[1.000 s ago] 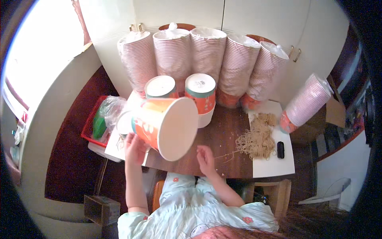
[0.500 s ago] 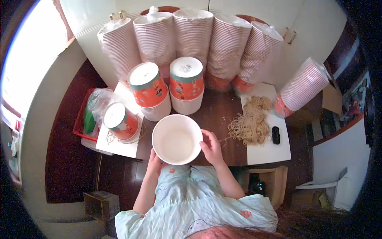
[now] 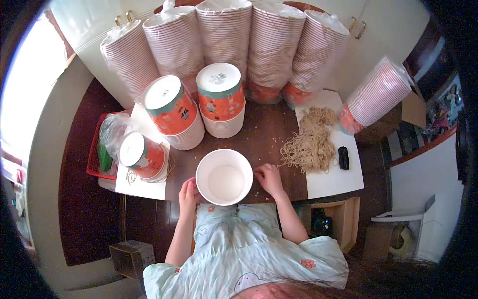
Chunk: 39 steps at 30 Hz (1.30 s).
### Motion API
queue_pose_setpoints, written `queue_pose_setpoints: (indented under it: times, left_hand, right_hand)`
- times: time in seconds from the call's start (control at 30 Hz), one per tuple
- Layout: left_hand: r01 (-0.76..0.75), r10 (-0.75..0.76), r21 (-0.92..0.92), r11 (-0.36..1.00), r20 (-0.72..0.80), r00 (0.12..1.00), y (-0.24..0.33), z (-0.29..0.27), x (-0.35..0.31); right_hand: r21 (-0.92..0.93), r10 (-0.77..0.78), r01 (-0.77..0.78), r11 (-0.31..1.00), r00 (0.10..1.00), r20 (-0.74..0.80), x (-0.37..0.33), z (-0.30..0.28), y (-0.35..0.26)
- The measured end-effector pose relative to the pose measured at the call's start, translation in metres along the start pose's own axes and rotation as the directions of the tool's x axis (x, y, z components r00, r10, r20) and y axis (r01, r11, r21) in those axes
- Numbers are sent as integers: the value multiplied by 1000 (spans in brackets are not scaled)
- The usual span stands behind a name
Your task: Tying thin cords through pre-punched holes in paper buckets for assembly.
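A white paper tub (image 3: 224,177) stands open end up at the table's front edge, and its inside looks bare. At its left side my left hand (image 3: 188,197) grips the wall, partly hidden below the rim. My right hand (image 3: 269,180) is just right of the tub, fingers curled in and tips close to the rim. Whatever those fingers may hold is too small to make out. A tangled heap of tan string (image 3: 311,144) lies to the right, with loose strands reaching toward my right hand.
Tall wrapped stacks of paper tubs (image 3: 224,37) line the back. Upturned orange-and-green tubs (image 3: 172,112) stand before them, and a smaller one (image 3: 144,154) sits at left near a red basket (image 3: 94,149). A black object (image 3: 343,158) lies on white board at right; another stack (image 3: 376,97) leans behind.
The tub has been lowered and sits closer to the table's front edge. My right hand has let go of its rim and curled its fingers beside it. The view has shifted slightly.
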<state>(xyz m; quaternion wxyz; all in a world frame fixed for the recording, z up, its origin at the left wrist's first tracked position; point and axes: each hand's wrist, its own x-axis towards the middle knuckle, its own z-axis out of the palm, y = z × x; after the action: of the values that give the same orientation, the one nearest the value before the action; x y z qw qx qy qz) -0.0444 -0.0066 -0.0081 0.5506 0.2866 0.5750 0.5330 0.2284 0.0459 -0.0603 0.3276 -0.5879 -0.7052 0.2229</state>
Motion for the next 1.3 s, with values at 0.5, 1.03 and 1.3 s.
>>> queue_pose_setpoints:
  times: [0.5,1.03,1.3]
  left_hand:
    - [-178,139,177,968,211,967,5,14,6]
    - [-296,234,193,936,287,929,-28,28,3]
    - [-224,162,187,956,298,941,-22,32,1]
  right_hand:
    - [44,-132,147,988,962,-237,48,-27,-27]
    - [209,-316,244,947,831,457,54,-8,-126]
    - [133,-320,292,947,842,434,52,7,-108]
